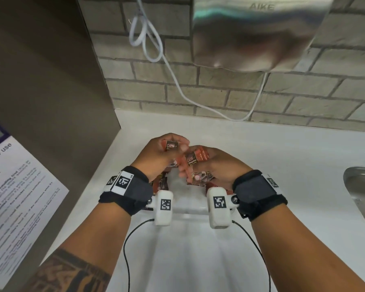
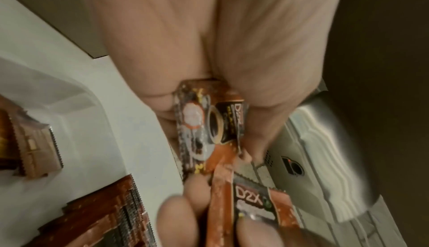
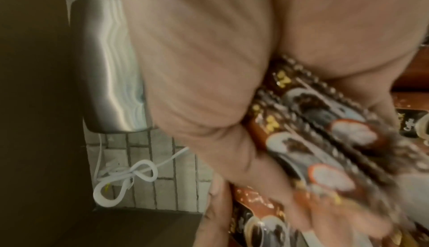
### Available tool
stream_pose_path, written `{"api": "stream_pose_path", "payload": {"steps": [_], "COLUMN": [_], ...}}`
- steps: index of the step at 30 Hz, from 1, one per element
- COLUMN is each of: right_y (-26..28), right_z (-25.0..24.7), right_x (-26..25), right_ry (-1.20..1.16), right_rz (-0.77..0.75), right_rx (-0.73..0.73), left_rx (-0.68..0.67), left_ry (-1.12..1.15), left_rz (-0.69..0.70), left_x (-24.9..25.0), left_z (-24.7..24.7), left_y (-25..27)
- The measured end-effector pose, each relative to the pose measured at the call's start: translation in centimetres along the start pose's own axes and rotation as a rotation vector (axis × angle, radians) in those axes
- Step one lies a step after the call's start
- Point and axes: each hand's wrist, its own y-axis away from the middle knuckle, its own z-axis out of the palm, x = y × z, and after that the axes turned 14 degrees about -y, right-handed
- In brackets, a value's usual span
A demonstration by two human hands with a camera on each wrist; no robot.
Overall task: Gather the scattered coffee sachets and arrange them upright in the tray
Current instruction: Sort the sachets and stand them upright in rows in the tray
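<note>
Both hands hover close together over a white tray point(image 1: 185, 210) on the white counter. My left hand point(image 1: 174, 144) pinches one orange-brown coffee sachet point(image 1: 171, 145), seen close in the left wrist view as the sachet point(image 2: 209, 122) with a cup picture. My right hand point(image 1: 188, 165) grips a bundle of several sachets point(image 1: 196, 158); in the right wrist view this bundle point(image 3: 313, 131) lies fanned across the palm. The two hands' sachets touch at their ends. More sachets point(image 1: 161, 183) stand in the tray, with their serrated tops point(image 2: 104, 214) visible beside the tray wall point(image 2: 69, 95).
A steel hand dryer point(image 1: 255, 32) hangs on the brick wall above, with a white cable point(image 1: 177, 85) looping down to the counter. A steel sink point(image 1: 362, 197) lies at the right. A grey panel with a paper notice point(image 1: 15, 186) stands at the left.
</note>
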Motion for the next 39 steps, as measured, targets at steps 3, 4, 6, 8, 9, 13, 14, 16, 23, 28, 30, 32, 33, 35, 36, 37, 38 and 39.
{"api": "stream_pose_path", "payload": {"steps": [3, 4, 6, 8, 9, 13, 14, 16, 23, 28, 30, 32, 33, 35, 36, 37, 38, 39], "right_y": [-0.4, -0.6, -0.9, -1.3, -1.5, -1.4, -1.3, -1.0, -1.2, -1.4, -1.4, -1.4, -1.3, -1.0, -0.8, -0.5, -0.3, -0.1], "right_z": [-0.8, -0.8, -0.3, 0.4, 0.6, 0.9, 0.6, 0.2, 0.2, 1.0, 0.9, 0.9, 1.0, 1.2, 1.4, 1.5, 1.4, 1.3], "right_x": [0.3, 0.3, 0.3, 0.3, 0.4, 0.2, 0.2, 0.1, 0.3, 0.5, 0.7, 0.7, 0.7, 0.6, 0.4, 0.3, 0.1, 0.0], "right_ry": [-0.117, -0.115, -0.088, -0.082, -0.083, -0.092, -0.095, -0.112, -0.306, -0.217, -0.205, -0.184, -0.174, -0.132, -0.089, -0.031, 0.030, 0.099], "right_rz": [-0.103, -0.146, -0.197, -0.215, -0.218, -0.209, -0.202, -0.162, -0.046, -0.087, -0.076, -0.075, -0.090, -0.110, -0.112, -0.122, -0.148, -0.183], "right_rx": [0.072, 0.112, 0.174, 0.169, 0.141, 0.050, 0.055, 0.069, 0.076, 0.078, 0.083, 0.113, 0.123, 0.116, 0.117, 0.132, 0.154, 0.177], "left_rx": [0.078, 0.087, 0.055, -0.005, -0.027, -0.042, -0.046, -0.005, -0.189, -0.119, -0.100, -0.093, -0.097, -0.104, -0.101, -0.094, -0.083, -0.069], "left_ry": [0.277, 0.331, 0.331, 0.338, 0.360, 0.367, 0.312, 0.021, -0.850, -0.912, -0.889, -0.905, -0.916, -0.936, -0.960, -0.997, -1.037, -1.067], "left_rz": [-0.128, -0.144, -0.136, -0.108, -0.095, -0.053, -0.038, 0.011, 0.433, 0.472, 0.480, 0.466, 0.459, 0.452, 0.457, 0.464, 0.472, 0.480], "left_x": [-0.6, -0.7, -0.8, -0.5, -0.3, -0.7, -0.9, -0.8, 1.0, 0.3, 0.1, 0.2, 0.3, 0.6, 0.6, 0.6, 0.6, 0.5], "left_z": [-0.4, -0.5, -0.3, 0.4, 0.8, 1.7, 1.7, 1.2, 1.4, 2.1, 1.8, 1.8, 1.9, 2.1, 2.1, 2.0, 1.9, 1.7], "left_y": [-0.6, -0.7, -0.8, -0.8, -0.7, -0.7, -0.6, -0.5, -0.3, -0.6, -0.8, -0.8, -0.7, -0.6, -0.7, -0.7, -0.8, -0.9]}}
